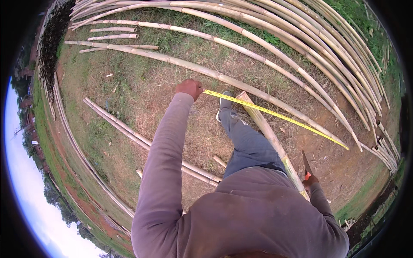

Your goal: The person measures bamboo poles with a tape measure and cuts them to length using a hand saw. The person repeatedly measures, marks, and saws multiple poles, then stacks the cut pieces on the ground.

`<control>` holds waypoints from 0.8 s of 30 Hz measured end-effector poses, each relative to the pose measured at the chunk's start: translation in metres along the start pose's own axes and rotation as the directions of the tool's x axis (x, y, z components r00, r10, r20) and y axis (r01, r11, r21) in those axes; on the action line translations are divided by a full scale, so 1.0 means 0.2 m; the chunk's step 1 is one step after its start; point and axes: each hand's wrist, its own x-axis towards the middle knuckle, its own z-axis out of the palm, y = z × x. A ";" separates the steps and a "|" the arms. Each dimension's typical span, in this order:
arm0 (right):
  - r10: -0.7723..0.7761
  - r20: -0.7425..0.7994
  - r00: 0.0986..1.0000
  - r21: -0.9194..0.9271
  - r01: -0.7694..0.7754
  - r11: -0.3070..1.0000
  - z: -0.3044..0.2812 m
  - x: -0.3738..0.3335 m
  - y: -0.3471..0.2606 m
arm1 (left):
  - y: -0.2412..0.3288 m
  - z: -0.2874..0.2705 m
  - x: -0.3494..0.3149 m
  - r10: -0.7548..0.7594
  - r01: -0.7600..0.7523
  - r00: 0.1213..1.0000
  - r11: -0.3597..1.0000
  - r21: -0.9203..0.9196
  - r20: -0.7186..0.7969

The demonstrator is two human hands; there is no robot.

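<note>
Seen from the head camera, the left hand is stretched forward with its grip clamped on the end of a yellow measuring tape, which runs out to the right along a cut bamboo pole propped beside the person's leg. The right hand, low at the right, is closed around an orange-handled blade. Long bamboo poles lie across the grass beyond.

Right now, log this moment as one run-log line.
left hand: holds yellow tape measure stretched along bamboo pole | right hand: grips orange-handled blade | ground: grass, more bamboo poles
</note>
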 end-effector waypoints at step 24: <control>0.614 -0.092 0.784 0.895 -0.205 0.396 0.62 -1.66 -3.76 | -2.35 0.17 2.09 0.228 -0.226 0.915 0.973 -0.044 0.332</control>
